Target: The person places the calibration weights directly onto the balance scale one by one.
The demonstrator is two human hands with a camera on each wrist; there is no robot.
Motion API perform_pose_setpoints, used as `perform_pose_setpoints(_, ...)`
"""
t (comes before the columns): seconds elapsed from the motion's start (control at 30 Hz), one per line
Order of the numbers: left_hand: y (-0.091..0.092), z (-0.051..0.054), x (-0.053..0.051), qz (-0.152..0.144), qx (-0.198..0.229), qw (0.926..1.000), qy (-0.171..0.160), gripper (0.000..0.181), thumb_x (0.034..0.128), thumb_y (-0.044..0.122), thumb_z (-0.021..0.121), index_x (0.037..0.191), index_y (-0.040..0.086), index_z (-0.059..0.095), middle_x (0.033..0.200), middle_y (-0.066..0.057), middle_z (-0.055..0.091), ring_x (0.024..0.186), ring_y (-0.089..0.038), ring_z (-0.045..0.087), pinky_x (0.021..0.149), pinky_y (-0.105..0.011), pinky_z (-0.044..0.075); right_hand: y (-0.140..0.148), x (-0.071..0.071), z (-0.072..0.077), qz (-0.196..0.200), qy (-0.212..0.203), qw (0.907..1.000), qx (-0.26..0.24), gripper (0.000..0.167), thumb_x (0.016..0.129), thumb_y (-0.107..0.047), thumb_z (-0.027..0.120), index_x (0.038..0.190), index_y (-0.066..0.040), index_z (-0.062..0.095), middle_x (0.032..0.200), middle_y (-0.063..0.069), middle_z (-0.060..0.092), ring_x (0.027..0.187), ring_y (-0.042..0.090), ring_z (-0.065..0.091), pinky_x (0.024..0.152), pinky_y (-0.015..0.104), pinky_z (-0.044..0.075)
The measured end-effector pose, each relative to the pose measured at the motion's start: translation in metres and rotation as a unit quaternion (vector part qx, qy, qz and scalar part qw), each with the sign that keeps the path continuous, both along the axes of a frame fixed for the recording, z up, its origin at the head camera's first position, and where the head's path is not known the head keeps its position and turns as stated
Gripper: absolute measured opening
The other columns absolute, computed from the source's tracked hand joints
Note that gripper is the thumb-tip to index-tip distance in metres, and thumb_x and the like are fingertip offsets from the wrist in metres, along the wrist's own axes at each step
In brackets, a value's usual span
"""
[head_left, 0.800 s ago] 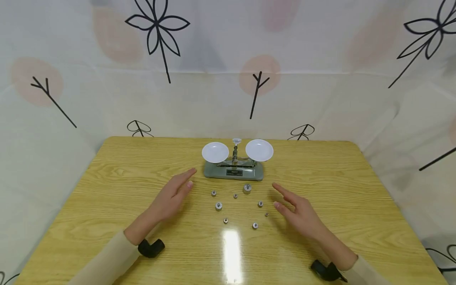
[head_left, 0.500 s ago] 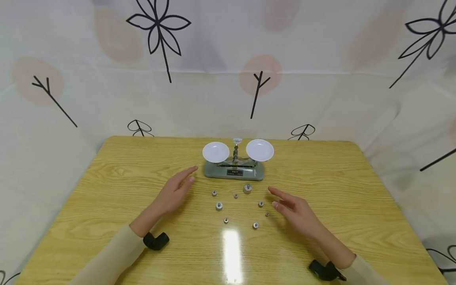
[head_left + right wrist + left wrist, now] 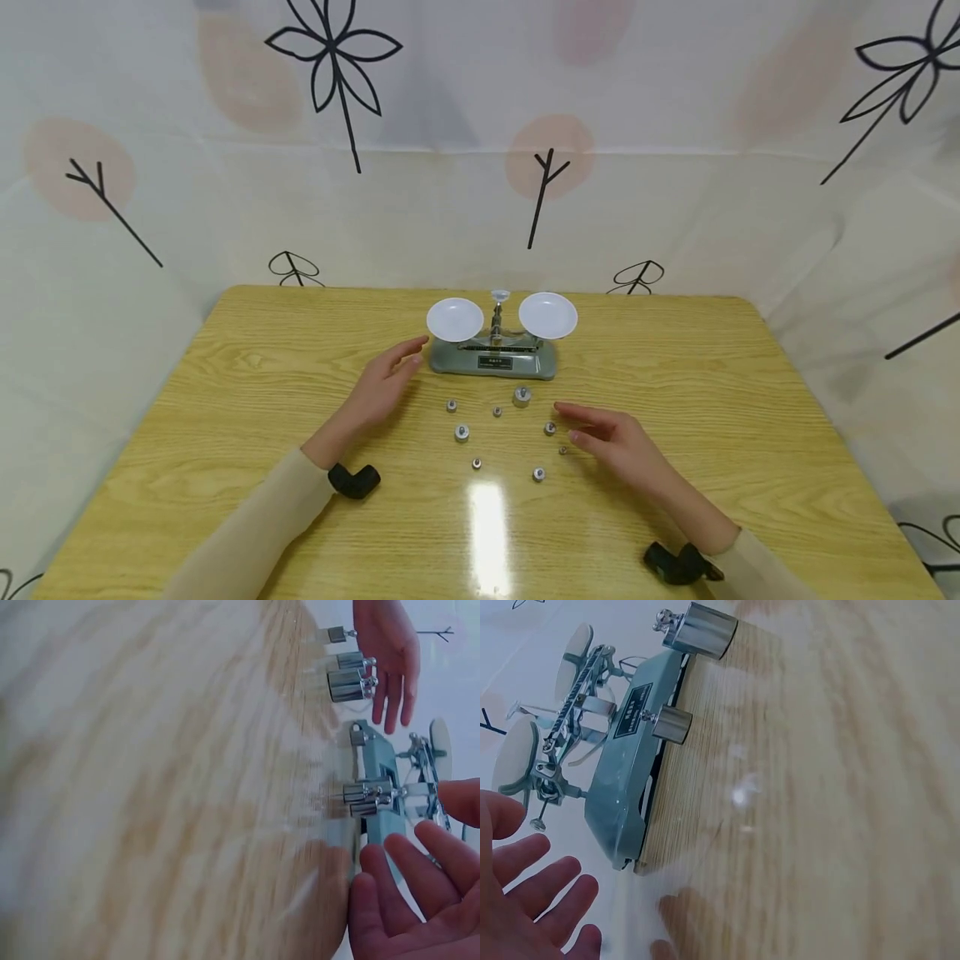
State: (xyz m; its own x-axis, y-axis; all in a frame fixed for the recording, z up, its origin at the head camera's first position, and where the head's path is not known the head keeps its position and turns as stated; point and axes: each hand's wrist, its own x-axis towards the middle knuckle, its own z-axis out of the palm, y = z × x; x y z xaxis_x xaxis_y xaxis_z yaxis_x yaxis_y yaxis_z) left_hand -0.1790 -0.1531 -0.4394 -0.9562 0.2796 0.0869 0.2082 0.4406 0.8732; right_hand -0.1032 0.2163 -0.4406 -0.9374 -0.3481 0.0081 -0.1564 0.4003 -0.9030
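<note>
The hands are well apart from each other, each with its thumb and fingers parted and loosely extended. The left hand [image 3: 378, 392] reaches toward the left end of a two-pan balance [image 3: 497, 350], its fingertips so near the grey-green base [image 3: 442, 358] that the views do not settle whether they touch it. The right hand [image 3: 626, 446] lies over the right side of the bench [image 3: 360, 567], palm turned inward, its fingertips just beside a mid-sized metal weight [image 3: 550, 428]; the tiniest weight [image 3: 563, 450] sits close by, near its thumb. Six more knobbed cylinders are spread between the hands, all upright on the wood grain: the largest weight [image 3: 522, 397] in front of the base, a small weight [image 3: 497, 412] to its left, another small weight [image 3: 452, 406] further left, a broad weight [image 3: 461, 433] nearer the person, and two front weights, one at left [image 3: 476, 463] and one at right [image 3: 538, 474]. The balance stands toward the far edge, with a white left pan [image 3: 455, 320] and a white right pan [image 3: 548, 316] either side of a metal post, and a dark label [image 3: 495, 362] on its front. Beige sleeves [image 3: 258, 525] cover the forearms, with a black device [image 3: 355, 482] at each wrist. Behind hangs a pale cloth [image 3: 450, 208] printed with black flowers, twigs and pink patches.
</note>
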Motion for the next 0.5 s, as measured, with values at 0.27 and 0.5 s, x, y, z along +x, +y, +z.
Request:
perform_pose_setpoints(0.27, 0.005, -0.006, -0.013, 0.003, 0.007, 0.9999, -0.008, 0.045, 0.1066, 0.025, 0.050, 0.148, 0.009, 0.048, 0.150, -0.009, 0.046, 0.142, -0.028, 0.036, 0.114, -0.049, 0.033, -0.001, -0.008, -0.005, 0.017, -0.028, 0.9994, -0.011, 0.039, 0.094, -0.008, 0.069, 0.133, -0.003, 0.064, 0.130, 0.011, 0.065, 0.121, 0.027, 0.060, 0.095, 0.021, 0.048)
perform_pose_setpoints(0.5, 0.009, -0.008, -0.021, 0.003, 0.026, 0.9996, -0.008, 0.045, 0.1040, 0.020, 0.055, 0.146, 0.006, 0.050, 0.148, -0.012, 0.048, 0.141, -0.030, 0.038, 0.113, -0.050, 0.033, -0.002, -0.016, -0.011, 0.034, -0.039, 0.9983, -0.028, 0.038, 0.093, -0.007, 0.070, 0.130, -0.002, 0.065, 0.128, 0.012, 0.066, 0.118, 0.026, 0.062, 0.092, 0.022, 0.050)
